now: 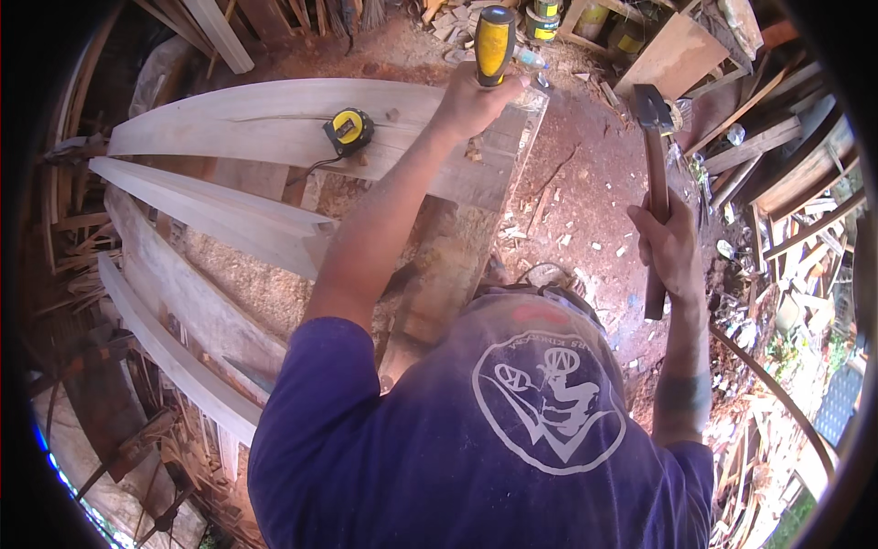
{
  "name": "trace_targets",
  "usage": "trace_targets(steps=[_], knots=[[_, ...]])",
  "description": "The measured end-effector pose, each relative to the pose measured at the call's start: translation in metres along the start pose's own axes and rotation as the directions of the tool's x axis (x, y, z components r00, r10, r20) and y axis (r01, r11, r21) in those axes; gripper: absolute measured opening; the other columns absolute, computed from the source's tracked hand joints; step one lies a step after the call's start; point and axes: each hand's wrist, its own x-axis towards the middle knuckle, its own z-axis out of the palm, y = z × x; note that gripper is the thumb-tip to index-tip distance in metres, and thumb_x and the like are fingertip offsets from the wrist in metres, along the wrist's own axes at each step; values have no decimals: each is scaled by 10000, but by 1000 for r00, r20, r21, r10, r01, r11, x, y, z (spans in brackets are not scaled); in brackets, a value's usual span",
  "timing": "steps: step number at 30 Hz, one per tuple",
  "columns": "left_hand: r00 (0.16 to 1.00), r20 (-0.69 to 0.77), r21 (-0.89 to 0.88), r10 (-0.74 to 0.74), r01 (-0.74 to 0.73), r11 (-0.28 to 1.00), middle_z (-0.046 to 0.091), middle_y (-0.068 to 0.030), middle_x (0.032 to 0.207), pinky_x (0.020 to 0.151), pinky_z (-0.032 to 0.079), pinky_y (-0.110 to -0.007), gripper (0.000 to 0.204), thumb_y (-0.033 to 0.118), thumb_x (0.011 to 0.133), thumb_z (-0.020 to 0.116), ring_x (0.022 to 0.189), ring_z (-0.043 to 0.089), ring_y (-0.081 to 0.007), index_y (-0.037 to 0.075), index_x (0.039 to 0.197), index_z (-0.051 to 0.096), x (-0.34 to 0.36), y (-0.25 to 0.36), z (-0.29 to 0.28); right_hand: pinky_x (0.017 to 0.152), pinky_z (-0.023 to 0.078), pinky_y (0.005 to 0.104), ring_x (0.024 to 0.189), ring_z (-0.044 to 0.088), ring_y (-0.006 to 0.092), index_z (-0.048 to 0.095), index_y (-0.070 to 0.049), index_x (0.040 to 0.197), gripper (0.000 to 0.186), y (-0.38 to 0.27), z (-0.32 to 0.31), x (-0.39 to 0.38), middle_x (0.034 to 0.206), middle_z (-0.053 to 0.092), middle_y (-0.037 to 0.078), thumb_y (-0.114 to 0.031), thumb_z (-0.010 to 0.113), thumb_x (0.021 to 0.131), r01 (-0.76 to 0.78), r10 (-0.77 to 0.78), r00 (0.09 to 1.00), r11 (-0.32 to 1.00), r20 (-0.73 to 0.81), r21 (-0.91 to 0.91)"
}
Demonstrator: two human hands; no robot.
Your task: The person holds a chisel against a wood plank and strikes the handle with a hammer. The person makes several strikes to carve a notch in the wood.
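My left hand (465, 102) grips an upright tool with a yellow-and-black handle (494, 46), likely a chisel, over the far end of a long pale board (219, 114); its tip is hidden. A yellow-and-black tape measure (349, 128) lies on that board, left of my forearm. On the right, my right hand (668, 238) is wrapped round the wooden handle of a hammer (654, 108), held head up above the dirt floor. Small wood chips lie near the board's end.
More curved pale boards (174, 339) rest on the sawdust-covered bench at left. Wood scraps (768, 247) pile along the right and back, with a leaning panel (668, 59) and tins (542, 23) behind. A reddish, chip-strewn floor (576, 183) lies right of the bench.
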Motion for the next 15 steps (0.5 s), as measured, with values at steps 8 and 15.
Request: trace_targets(steps=[8, 15], knots=[[995, -75, -3, -66, 66, 998, 469, 53, 513, 466, 290, -267, 410, 161, 934, 669, 480, 401, -43, 97, 564, 505, -5, 5, -7, 403, 397, 287, 427, 500, 103, 642, -20, 847, 273, -136, -72, 35, 516, 465, 9, -277, 672, 931, 526, -603, 784, 772, -148, -358], [996, -57, -54, -66, 63, 997, 486, 56, 532, 464, 303, -267, 393, 163, 937, 670, 483, 422, -42, 112, 581, 513, 2, -2, 1, 602, 575, 461, 634, 696, 332, 587, -24, 1024, 159, -131, 5, 46, 725, 668, 211, -104, 615, 890, 620, -838, 522, 246, 158, -746]])
